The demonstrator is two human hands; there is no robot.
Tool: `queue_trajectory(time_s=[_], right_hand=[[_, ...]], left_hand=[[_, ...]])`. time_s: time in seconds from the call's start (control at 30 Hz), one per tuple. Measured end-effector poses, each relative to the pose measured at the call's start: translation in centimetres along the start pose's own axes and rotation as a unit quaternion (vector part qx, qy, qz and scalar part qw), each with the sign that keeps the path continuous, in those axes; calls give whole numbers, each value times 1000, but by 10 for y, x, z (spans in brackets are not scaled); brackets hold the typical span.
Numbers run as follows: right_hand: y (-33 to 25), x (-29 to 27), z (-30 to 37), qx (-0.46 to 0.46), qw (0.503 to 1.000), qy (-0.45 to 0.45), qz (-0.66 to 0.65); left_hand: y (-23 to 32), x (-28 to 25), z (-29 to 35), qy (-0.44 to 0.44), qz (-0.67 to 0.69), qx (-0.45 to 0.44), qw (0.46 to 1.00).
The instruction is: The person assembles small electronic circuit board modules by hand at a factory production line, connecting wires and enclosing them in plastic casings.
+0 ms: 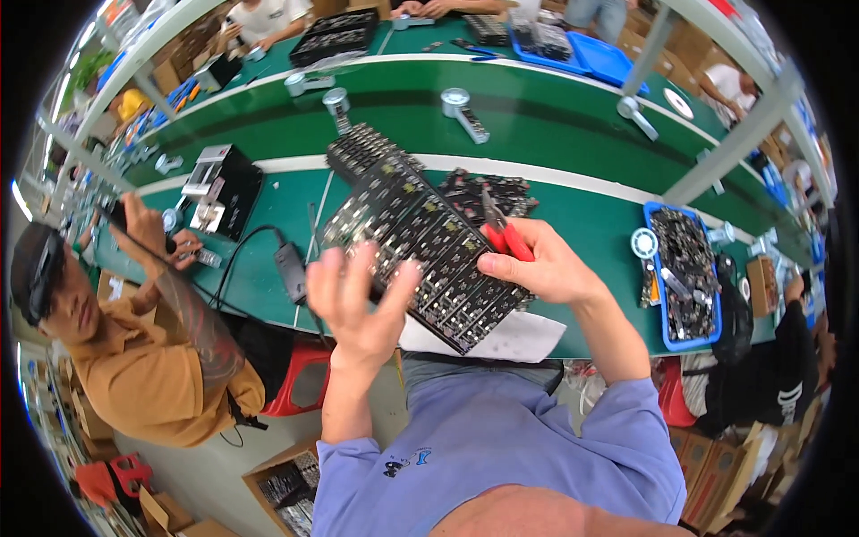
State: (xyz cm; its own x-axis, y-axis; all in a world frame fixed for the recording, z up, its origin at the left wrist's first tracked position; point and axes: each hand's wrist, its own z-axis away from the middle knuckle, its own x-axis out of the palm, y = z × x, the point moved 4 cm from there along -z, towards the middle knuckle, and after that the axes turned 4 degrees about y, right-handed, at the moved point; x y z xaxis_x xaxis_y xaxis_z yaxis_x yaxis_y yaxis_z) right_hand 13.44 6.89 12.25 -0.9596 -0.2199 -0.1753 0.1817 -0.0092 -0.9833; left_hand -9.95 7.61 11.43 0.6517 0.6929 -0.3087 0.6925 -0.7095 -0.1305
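Note:
A dark circuit board panel (416, 228), made of rows of small boards, lies tilted in front of me above the green bench. My right hand (559, 264) is closed round red-handled pliers (514, 242), jaws pointing up and away. Its thumb is at the panel's right edge; whether it also grips the panel I cannot tell. Fingers spread and slightly blurred, my left hand (358, 300) is over the panel's near left part, with nothing seen in it. Just beyond are more stacked panels (362, 143) and a pile of small loose boards (514, 199).
White paper (537, 336) lies at the bench's near edge. To the right stands a blue tray (650, 285) of small boards; to the left, a black-and-silver machine (237, 197) and a cabled black box (291, 273). A person in brown (152, 385) sits close on my left.

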Motion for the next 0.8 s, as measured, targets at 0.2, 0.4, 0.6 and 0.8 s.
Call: queue_trajectory(time_s=[0.2, 0.4, 0.6, 0.8], right_hand=[[42, -7, 51, 15, 999, 45, -9], [72, -28, 72, 73, 978, 186, -56], [56, -22, 72, -7, 983, 152, 101], [54, -22, 77, -32, 971, 170, 164]], left_hand=[[33, 47, 25, 62, 610, -630, 477], [49, 72, 28, 14, 556, -633, 539], [66, 71, 33, -68, 527, -608, 590], [67, 71, 33, -102, 519, -598, 602]])
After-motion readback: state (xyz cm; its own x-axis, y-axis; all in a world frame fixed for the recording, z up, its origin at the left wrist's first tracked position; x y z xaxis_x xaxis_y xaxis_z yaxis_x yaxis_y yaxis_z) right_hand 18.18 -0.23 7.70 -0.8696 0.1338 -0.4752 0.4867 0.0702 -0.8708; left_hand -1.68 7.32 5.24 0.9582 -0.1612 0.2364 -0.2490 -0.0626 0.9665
